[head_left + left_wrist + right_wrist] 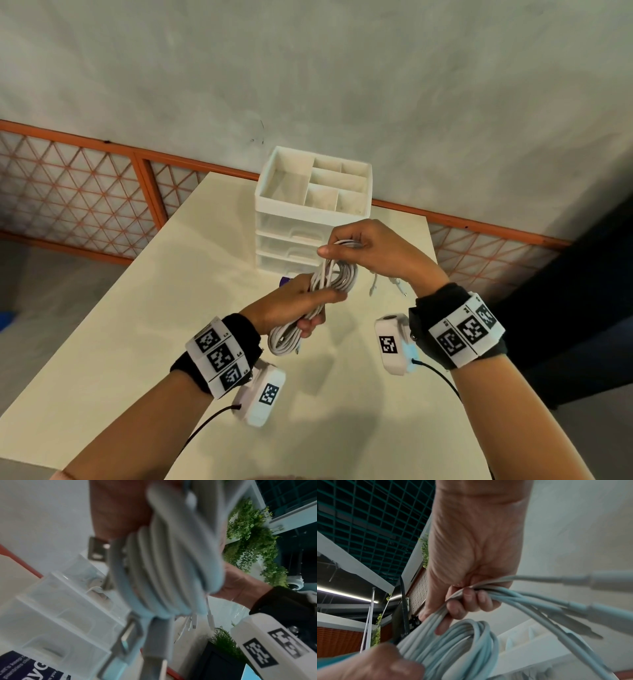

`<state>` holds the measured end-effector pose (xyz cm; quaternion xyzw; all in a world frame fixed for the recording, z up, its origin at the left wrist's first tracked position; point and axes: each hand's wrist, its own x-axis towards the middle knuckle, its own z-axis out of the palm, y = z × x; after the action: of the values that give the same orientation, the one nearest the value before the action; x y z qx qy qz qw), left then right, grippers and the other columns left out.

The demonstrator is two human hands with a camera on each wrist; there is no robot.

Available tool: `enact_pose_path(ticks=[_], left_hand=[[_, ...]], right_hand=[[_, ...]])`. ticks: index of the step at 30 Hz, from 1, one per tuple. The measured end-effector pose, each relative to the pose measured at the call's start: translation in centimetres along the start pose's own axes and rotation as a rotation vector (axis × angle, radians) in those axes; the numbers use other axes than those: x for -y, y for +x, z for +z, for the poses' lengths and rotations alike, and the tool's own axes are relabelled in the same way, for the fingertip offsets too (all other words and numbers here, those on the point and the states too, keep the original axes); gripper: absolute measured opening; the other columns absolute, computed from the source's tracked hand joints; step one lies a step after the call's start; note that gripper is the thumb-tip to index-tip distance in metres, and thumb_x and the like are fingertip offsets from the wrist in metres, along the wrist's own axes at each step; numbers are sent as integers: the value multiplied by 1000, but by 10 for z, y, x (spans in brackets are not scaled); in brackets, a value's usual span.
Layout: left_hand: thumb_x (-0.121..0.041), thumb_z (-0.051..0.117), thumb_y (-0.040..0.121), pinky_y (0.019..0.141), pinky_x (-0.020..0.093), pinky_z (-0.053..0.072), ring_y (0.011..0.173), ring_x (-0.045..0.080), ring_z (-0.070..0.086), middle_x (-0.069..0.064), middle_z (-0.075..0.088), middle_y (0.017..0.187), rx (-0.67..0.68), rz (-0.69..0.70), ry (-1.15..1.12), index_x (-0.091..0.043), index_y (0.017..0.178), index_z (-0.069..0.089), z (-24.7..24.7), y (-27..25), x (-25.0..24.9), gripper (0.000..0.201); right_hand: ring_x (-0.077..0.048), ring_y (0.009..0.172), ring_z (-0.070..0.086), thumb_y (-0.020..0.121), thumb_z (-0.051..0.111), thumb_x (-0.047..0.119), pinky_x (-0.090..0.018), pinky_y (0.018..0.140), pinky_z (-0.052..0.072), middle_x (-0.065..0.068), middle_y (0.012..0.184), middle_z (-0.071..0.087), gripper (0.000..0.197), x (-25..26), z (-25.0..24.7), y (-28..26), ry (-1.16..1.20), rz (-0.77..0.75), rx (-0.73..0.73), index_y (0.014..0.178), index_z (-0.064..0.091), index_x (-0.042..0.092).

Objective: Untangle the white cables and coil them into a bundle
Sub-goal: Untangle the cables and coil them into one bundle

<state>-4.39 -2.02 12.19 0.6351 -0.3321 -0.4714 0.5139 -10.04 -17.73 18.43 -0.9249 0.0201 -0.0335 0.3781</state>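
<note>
A coil of white cables (322, 291) hangs in the air above the table, held between both hands. My left hand (294, 303) grips the coil round its middle, and loops stick out below the fist (284, 339). My right hand (363, 246) holds the cable strands at the top of the coil. In the right wrist view its fingers curl round the strands (471, 592), and several connector ends (599, 609) fan out to the right. The left wrist view shows the coil (168, 563) close up and blurred, with plugs (193, 623) dangling beneath.
A white drawer organiser (313, 209) with an open compartmented top stands at the far end of the cream table (137, 325). A small purple item (284, 281) lies at its base. Loose cable ends (394, 284) hang under my right hand. An orange-framed mesh fence (85, 192) runs behind.
</note>
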Motion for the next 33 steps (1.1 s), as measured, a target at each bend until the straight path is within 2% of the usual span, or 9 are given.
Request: enact_pose_path(ticks=[2,5,10,15,20,24,28,31,33], left_hand=[[-22,47,93,44,24,34,39,13,28,7,34,56,5,-6,39,-12,77,41,2,0,1,20],[-23,42,93,46,25,36,38,14,27,9,40,54,24,9,11,-10,75,41,4,-1,2,23],[-18,44,96,42,21,32,35,13,27,7,41,52,-23,-6,-152,-13,65,49,-13,-3,7,32],[-19,46,96,43,23,32,34,14,30,5,44,52,-50,-1,-178,-17,64,57,-21,-2,16,34],[-26,47,97,44,24,36,39,15,37,5,47,56,-128,40,60,-10,78,49,-25,-3,14,24],[-24,48,97,43,23,36,38,14,37,5,46,56,-126,32,83,-9,81,50,-27,-5,13,22],[-23,50,95,43,22,34,38,16,35,2,43,51,-126,24,28,1,89,60,-29,-6,18,27],[-23,50,96,44,22,36,39,17,36,6,44,54,-173,91,-76,-4,84,63,-24,-3,15,26],[-29,51,95,46,25,39,39,19,39,6,46,54,-231,142,-100,0,93,64,-21,1,13,31]], right_hand=[[-25,61,55,81,71,38,-33,62,46,-9,65,62,29,0,2,0,53,3,-23,84,64,10],[-9,48,45,80,73,37,-16,51,37,4,50,52,38,-3,0,-2,161,53,-95,93,49,10],[-10,50,42,93,53,38,-19,55,36,-1,54,50,38,-27,-16,-14,129,111,-112,76,55,4],[-17,62,49,94,56,24,-24,60,41,-7,64,56,15,-41,-7,-18,216,82,-122,89,61,11],[-13,66,64,75,62,57,-30,71,53,-6,79,69,43,-32,9,-21,161,144,-69,101,57,24],[-13,63,61,91,61,27,-25,67,50,-2,70,63,15,-38,23,-21,176,90,-88,101,55,17],[-8,61,52,88,65,22,-18,60,44,-1,68,58,17,-43,16,-21,255,100,-166,96,61,8],[-1,56,46,92,59,23,-12,58,37,6,62,50,13,-43,27,-18,189,76,-264,81,65,19],[-1,55,48,96,52,21,-12,59,39,8,63,47,26,-43,44,-16,147,47,-360,73,55,31]])
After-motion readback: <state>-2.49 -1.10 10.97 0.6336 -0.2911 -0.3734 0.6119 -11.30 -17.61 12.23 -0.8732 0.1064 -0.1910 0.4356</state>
